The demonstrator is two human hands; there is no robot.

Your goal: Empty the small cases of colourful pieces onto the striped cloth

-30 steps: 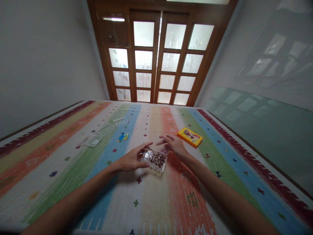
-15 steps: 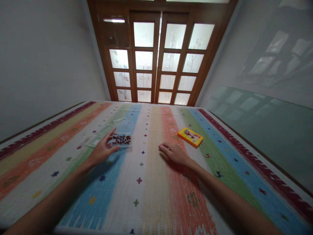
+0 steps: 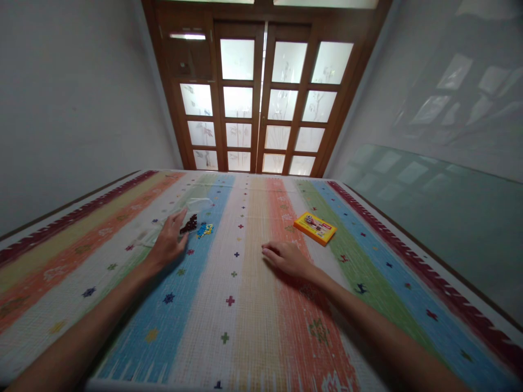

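Note:
My left hand point(image 3: 170, 239) has its thumb and fingers around the side of a small clear box with dark brown pieces point(image 3: 188, 224) in it. The box is tilted, and its clear walls barely show. Just right of it, a cluster of small blue and yellow pieces point(image 3: 205, 231) lies on the tablecloth's blue stripe. My right hand point(image 3: 289, 258) rests on the cloth near the middle, fingers curled in, with nothing visible in them. Beyond it to the right lies a yellow box point(image 3: 315, 227) with a picture on its top.
A striped cloth point(image 3: 216, 305) covers the long table. Clear plastic pieces point(image 3: 200, 204) lie behind and beside my left hand. A wooden door with glass panes point(image 3: 261, 98) stands past the far edge, with walls on both sides.
My left hand has tipped the clear box and drawn it left. The blue and yellow pieces now show beside it. My right hand stays in place.

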